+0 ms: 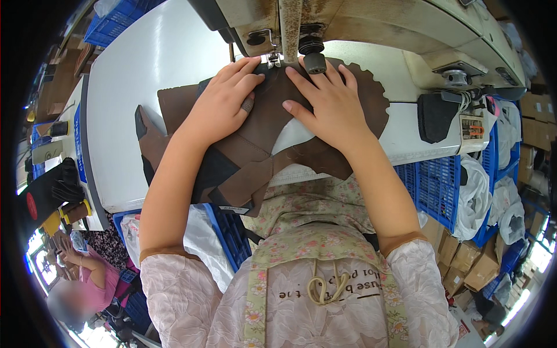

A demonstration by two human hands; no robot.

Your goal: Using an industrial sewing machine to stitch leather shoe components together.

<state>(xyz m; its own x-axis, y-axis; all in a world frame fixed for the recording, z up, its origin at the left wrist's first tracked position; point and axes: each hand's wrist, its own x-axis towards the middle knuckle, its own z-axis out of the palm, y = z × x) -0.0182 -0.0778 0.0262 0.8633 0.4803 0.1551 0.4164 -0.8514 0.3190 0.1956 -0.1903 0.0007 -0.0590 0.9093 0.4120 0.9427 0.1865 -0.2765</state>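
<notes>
Dark brown leather-like pieces (pixel 249 142), joined by seams and with a scalloped edge at the right, lie on the white sewing table. My left hand (pixel 227 97), a ring on one finger, rests flat on them, its fingertips just left of the presser foot (pixel 273 58). On the other side my right hand (pixel 331 107) presses down with fingers spread, partly behind the machine's dark round knob (pixel 314 61). Neither hand grips anything. Part of the brown work, with a small white label (pixel 234 210), hangs over the table's near edge. The needle tip is too small to make out.
The sewing machine (pixel 377 26) spans the top. A black pouch (pixel 435 118) is at the table's right. Blue crates (pixel 438 188) with white plastic bags (pixel 476 200) stand below right; another blue crate (pixel 229 232) is by my lap. A person in pink (pixel 101 281) sits lower left.
</notes>
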